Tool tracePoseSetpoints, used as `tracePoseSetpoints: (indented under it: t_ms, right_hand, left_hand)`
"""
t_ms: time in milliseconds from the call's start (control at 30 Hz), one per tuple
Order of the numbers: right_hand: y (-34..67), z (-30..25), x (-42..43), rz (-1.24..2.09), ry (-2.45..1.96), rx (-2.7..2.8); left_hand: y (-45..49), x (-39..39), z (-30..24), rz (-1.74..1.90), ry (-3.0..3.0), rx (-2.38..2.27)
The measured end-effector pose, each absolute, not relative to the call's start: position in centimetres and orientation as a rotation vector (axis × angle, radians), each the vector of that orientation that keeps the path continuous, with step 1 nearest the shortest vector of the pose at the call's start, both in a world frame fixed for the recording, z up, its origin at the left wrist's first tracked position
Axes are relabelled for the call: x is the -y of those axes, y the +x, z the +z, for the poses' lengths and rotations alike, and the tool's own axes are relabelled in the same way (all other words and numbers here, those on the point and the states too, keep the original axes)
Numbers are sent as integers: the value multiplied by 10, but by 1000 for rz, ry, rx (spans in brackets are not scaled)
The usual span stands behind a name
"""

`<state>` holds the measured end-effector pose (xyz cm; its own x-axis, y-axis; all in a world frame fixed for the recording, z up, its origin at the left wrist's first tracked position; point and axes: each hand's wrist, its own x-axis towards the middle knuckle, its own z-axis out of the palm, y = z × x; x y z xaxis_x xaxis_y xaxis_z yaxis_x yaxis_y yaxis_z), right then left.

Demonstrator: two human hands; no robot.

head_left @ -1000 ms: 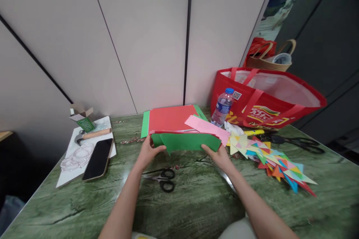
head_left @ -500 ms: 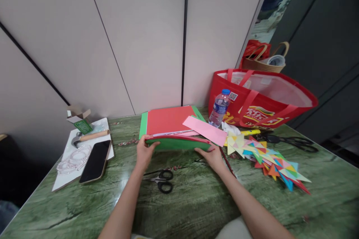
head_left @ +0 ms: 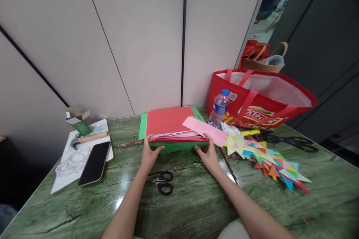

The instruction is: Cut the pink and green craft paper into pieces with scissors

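A stack of coloured paper sheets point(head_left: 168, 119), red on top with green edges, lies at the middle back of the green marble table point(head_left: 196, 201). My left hand point(head_left: 148, 154) grips the stack's near left corner, fingers curled on a green sheet point(head_left: 179, 146). My right hand point(head_left: 208, 154) holds the near right corner of the same green sheet, thumb on top. A pink paper strip point(head_left: 204, 130) rests across the stack's right side, just above my right hand.
Black scissors point(head_left: 162, 182) lie just near of my hands. A pile of coloured paper triangles point(head_left: 269, 158) and larger black scissors point(head_left: 297, 142) sit at right, behind them a water bottle point(head_left: 219, 108) and red tote bag point(head_left: 263, 97). At left, a white board holds a phone point(head_left: 94, 162), hammer point(head_left: 88, 138), beads and a small box.
The green sheet, held up and bent a second ago, has come down flat onto the near edge of the stack. Both hands moved forward with it.
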<state>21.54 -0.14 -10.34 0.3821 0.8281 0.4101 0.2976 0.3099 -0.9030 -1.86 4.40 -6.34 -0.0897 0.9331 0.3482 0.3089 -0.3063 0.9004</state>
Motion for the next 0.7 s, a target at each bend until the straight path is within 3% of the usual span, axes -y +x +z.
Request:
tracePoseSetpoints:
  t_ms: [700]
  right_hand:
    - [204,-115,-2,535,-1237,1308]
  left_hand:
    - [-15,-40,-63,1423,1742,-1414]
